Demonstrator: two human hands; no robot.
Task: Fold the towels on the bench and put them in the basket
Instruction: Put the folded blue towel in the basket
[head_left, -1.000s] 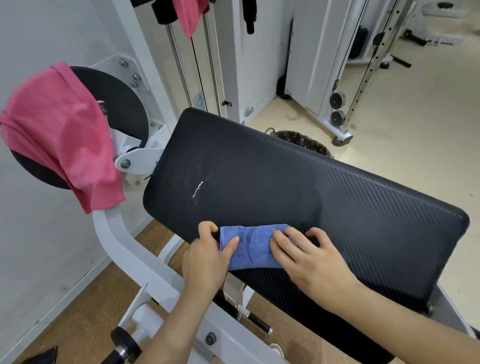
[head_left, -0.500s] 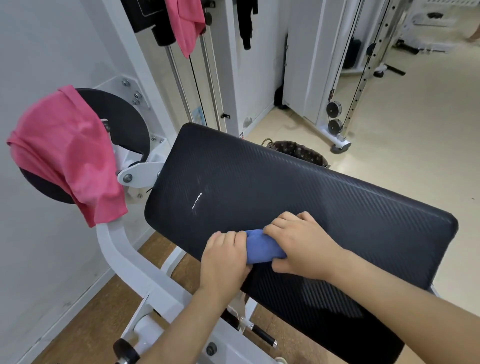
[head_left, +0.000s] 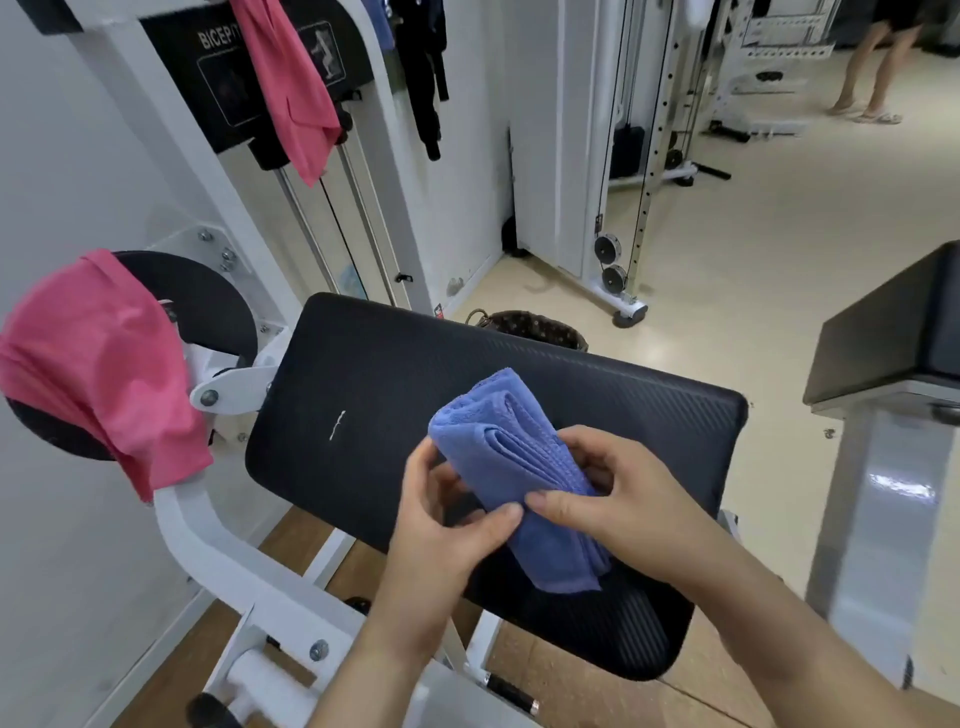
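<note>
Spanning the middle of the view, the dark padded worktop (head_left: 363, 395) looks slick and seems to tilt, so a folded bundle laid back on it might slide or fall open.

A pink towel (head_left: 98, 364) drapes a round pad off the worktop's left end, and a second pink towel (head_left: 291, 93) hangs above and beyond that same end. Both look unfolded, so I judge most of the task is left.

The basket (head_left: 535, 330) sits just past the worktop's far edge, and only its rim shows. A drop made from this side could catch the rim or miss, so the reach should go right over the worktop.

The blue towel (head_left: 498, 452) is held over the worktop's near half, folded into a thick oblong. Its long axis runs diagonally. The upper end points toward the worktop's far left corner and the lower end toward its near edge. I cannot tell whether that lower end touches the pad. The layers gape at the upper end, and if either grip loosens they could spring apart.

The right hand (head_left: 623, 499) has its grip wrapped round the bundle's right side, thumb across the front. The left hand (head_left: 441, 525) has its grip pinched on the left side.
</note>
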